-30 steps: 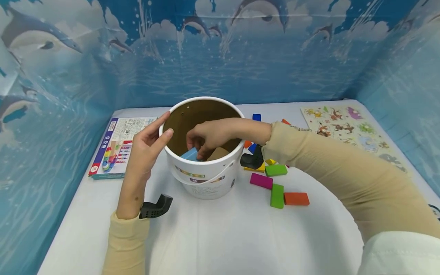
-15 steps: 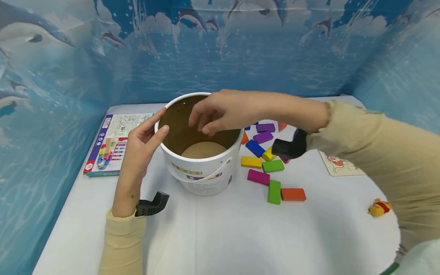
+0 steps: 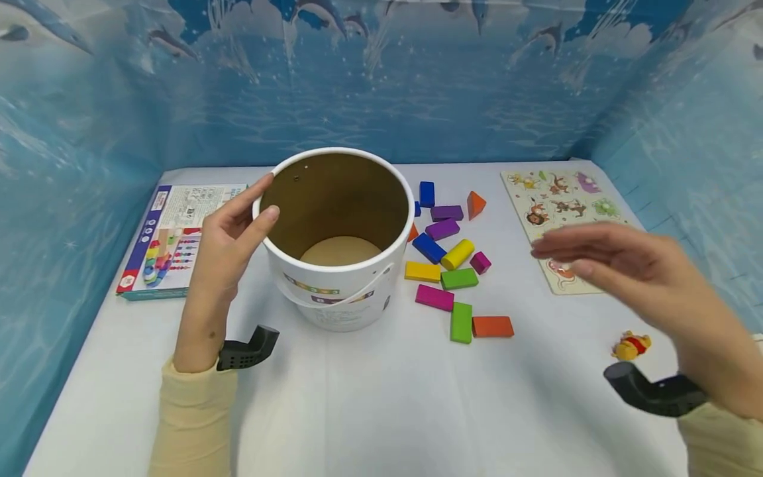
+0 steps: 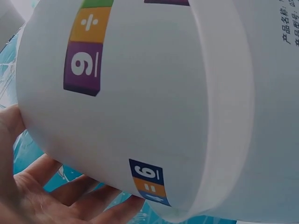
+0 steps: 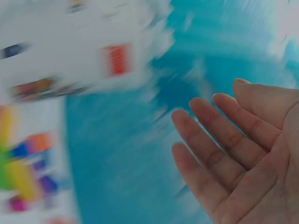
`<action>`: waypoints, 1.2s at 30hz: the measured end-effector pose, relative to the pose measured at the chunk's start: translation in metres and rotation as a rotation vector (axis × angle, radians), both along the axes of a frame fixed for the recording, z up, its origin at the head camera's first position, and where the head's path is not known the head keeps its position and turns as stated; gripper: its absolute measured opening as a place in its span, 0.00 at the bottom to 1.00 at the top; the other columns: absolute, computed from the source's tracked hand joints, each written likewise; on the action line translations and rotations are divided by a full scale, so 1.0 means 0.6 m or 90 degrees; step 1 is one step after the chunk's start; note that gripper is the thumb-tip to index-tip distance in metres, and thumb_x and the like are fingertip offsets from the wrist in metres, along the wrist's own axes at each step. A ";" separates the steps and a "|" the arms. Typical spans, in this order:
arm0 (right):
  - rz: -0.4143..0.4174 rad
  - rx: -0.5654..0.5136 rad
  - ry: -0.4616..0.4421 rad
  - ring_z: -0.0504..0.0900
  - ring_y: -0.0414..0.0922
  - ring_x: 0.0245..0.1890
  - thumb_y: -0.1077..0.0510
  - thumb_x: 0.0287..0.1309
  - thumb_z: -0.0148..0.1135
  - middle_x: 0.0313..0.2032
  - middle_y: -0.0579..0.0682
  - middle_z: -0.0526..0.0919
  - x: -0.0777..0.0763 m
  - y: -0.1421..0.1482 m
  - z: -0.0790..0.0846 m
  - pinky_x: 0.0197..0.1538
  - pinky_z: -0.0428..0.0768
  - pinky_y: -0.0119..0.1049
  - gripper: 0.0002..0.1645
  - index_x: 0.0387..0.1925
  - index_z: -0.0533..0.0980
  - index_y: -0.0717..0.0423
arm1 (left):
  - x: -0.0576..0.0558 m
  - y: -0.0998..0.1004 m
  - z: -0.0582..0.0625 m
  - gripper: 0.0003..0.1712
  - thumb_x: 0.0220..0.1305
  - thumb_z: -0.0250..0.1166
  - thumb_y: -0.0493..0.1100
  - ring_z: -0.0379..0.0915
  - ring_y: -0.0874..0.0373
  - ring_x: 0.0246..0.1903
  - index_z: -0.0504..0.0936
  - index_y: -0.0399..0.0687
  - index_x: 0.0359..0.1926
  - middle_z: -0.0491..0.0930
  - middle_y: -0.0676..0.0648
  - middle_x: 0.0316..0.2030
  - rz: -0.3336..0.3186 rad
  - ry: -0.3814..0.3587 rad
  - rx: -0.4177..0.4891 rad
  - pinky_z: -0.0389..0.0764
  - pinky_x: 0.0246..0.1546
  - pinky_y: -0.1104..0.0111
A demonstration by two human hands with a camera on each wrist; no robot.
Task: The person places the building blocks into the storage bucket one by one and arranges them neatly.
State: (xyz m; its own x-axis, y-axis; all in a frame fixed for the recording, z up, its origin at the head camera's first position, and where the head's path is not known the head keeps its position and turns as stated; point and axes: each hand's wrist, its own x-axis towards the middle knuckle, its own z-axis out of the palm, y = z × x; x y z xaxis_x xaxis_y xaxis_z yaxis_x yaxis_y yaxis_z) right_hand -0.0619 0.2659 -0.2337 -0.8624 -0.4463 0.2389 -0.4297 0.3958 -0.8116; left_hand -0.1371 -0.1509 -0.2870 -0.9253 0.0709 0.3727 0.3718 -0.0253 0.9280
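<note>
My left hand holds the white bucket at the left of its rim, thumb tip at the rim's inner edge. In the left wrist view its fingers lie along the outer wall, which has printed number strips. Inside the bucket the brown wall and tan bottom show; the near part of the bottom is hidden. My right hand hangs in the air at the right, overlapping the animal picture board in the head view. It holds nothing; the right wrist view shows the palm with fingers spread.
Several coloured wooden blocks lie right of the bucket, among them a yellow cylinder and an orange block. A small bear figure lies at the right. A flat printed box lies left of the bucket.
The right hand has risen out of the bucket and swung far to the right. The light blue piece seen beneath it inside the bucket no longer shows. The left hand keeps its place.
</note>
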 end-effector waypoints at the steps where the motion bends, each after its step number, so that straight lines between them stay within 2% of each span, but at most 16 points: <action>1: -0.015 -0.014 -0.020 0.73 0.44 0.50 0.77 0.55 0.47 0.51 0.58 0.73 0.003 0.007 -0.031 0.46 0.75 0.25 0.23 0.54 0.66 0.69 | 0.000 0.000 0.000 0.25 0.58 0.58 0.35 0.59 0.51 0.60 0.69 0.42 0.58 0.65 0.44 0.59 0.000 -0.001 0.001 0.66 0.54 0.70; 4: -0.056 0.013 -0.052 0.71 0.38 0.52 0.72 0.55 0.51 0.52 0.52 0.74 0.006 0.023 -0.124 0.48 0.72 0.22 0.23 0.54 0.68 0.63 | 0.000 0.001 0.001 0.24 0.58 0.58 0.35 0.59 0.52 0.60 0.69 0.42 0.58 0.66 0.44 0.59 0.002 -0.001 0.003 0.66 0.55 0.70; 7: -0.081 0.064 -0.098 0.66 0.33 0.56 0.66 0.57 0.54 0.55 0.51 0.71 0.002 0.037 -0.204 0.53 0.66 0.19 0.24 0.56 0.67 0.57 | 0.001 0.001 0.001 0.24 0.58 0.57 0.35 0.59 0.51 0.60 0.69 0.42 0.58 0.65 0.44 0.59 0.002 -0.004 0.008 0.66 0.55 0.71; 9: -0.079 0.084 -0.131 0.60 0.33 0.60 0.63 0.56 0.56 0.58 0.54 0.67 -0.001 0.045 -0.246 0.59 0.63 0.26 0.27 0.58 0.66 0.56 | 0.001 0.000 0.002 0.24 0.58 0.57 0.35 0.59 0.51 0.60 0.69 0.41 0.58 0.65 0.44 0.59 0.001 -0.005 0.010 0.66 0.55 0.71; 11: -0.080 0.118 -0.160 0.54 0.33 0.63 0.58 0.54 0.59 0.61 0.53 0.63 -0.001 0.052 -0.278 0.62 0.57 0.34 0.31 0.60 0.64 0.52 | 0.002 0.000 0.001 0.24 0.58 0.57 0.35 0.59 0.51 0.60 0.69 0.41 0.58 0.65 0.44 0.59 -0.001 -0.006 0.012 0.66 0.55 0.70; 14: -0.092 0.176 -0.167 0.47 0.37 0.66 0.53 0.51 0.62 0.63 0.48 0.60 0.005 0.056 -0.310 0.61 0.51 0.48 0.35 0.62 0.62 0.45 | 0.000 0.000 0.001 0.24 0.59 0.57 0.35 0.59 0.52 0.60 0.69 0.41 0.58 0.65 0.44 0.59 -0.003 -0.006 0.010 0.66 0.55 0.70; 19: -0.143 0.206 -0.109 0.49 0.43 0.66 0.51 0.50 0.62 0.61 0.45 0.64 0.010 0.050 -0.334 0.59 0.54 0.50 0.30 0.57 0.67 0.41 | -0.002 0.001 -0.002 0.24 0.59 0.57 0.35 0.59 0.52 0.60 0.69 0.42 0.58 0.65 0.45 0.59 -0.002 -0.003 0.011 0.66 0.55 0.70; 21: -0.160 0.202 -0.093 0.54 0.42 0.64 0.52 0.49 0.63 0.60 0.48 0.66 0.008 0.047 -0.332 0.58 0.57 0.48 0.28 0.55 0.70 0.42 | -0.002 0.000 -0.004 0.24 0.59 0.57 0.35 0.60 0.52 0.59 0.69 0.43 0.58 0.66 0.45 0.59 0.003 -0.003 0.007 0.66 0.55 0.70; 23: -0.156 0.181 -0.094 0.61 0.38 0.61 0.53 0.49 0.64 0.57 0.50 0.70 0.002 0.045 -0.322 0.59 0.63 0.39 0.26 0.53 0.71 0.45 | -0.001 0.000 -0.005 0.24 0.59 0.57 0.35 0.60 0.51 0.59 0.69 0.43 0.58 0.66 0.45 0.59 0.006 -0.003 0.005 0.66 0.54 0.70; 26: -0.115 0.121 -0.110 0.71 0.34 0.51 0.58 0.50 0.63 0.51 0.52 0.74 -0.011 0.035 -0.283 0.50 0.73 0.28 0.26 0.53 0.71 0.53 | 0.002 0.000 -0.006 0.24 0.59 0.57 0.35 0.61 0.51 0.59 0.69 0.43 0.58 0.66 0.46 0.59 0.009 -0.003 0.000 0.67 0.54 0.70; 28: -0.081 0.075 -0.119 0.75 0.33 0.45 0.62 0.52 0.60 0.48 0.48 0.76 -0.023 0.021 -0.242 0.44 0.75 0.23 0.26 0.54 0.69 0.57 | 0.003 0.000 -0.006 0.24 0.59 0.56 0.35 0.61 0.51 0.58 0.69 0.44 0.58 0.66 0.46 0.59 0.009 -0.005 0.001 0.67 0.54 0.70; 32: -0.029 0.017 -0.078 0.78 0.38 0.39 0.68 0.53 0.57 0.47 0.42 0.76 -0.051 -0.022 -0.139 0.39 0.78 0.26 0.26 0.56 0.67 0.61 | 0.002 0.001 -0.004 0.24 0.59 0.57 0.36 0.61 0.52 0.58 0.69 0.44 0.58 0.67 0.46 0.58 0.009 -0.004 0.001 0.67 0.54 0.69; 34: -0.010 -0.014 -0.050 0.77 0.40 0.39 0.70 0.53 0.56 0.48 0.43 0.75 -0.066 -0.047 -0.091 0.39 0.78 0.26 0.27 0.56 0.67 0.61 | 0.001 0.001 -0.004 0.24 0.59 0.57 0.36 0.61 0.52 0.59 0.69 0.44 0.58 0.66 0.46 0.59 0.005 -0.002 0.003 0.66 0.55 0.69; 36: 0.013 -0.060 -0.041 0.77 0.42 0.41 0.71 0.53 0.55 0.49 0.48 0.74 -0.082 -0.074 -0.051 0.41 0.78 0.26 0.27 0.56 0.67 0.61 | 0.000 0.002 -0.003 0.25 0.59 0.57 0.36 0.60 0.52 0.59 0.68 0.43 0.59 0.65 0.45 0.59 -0.002 -0.001 0.008 0.66 0.55 0.69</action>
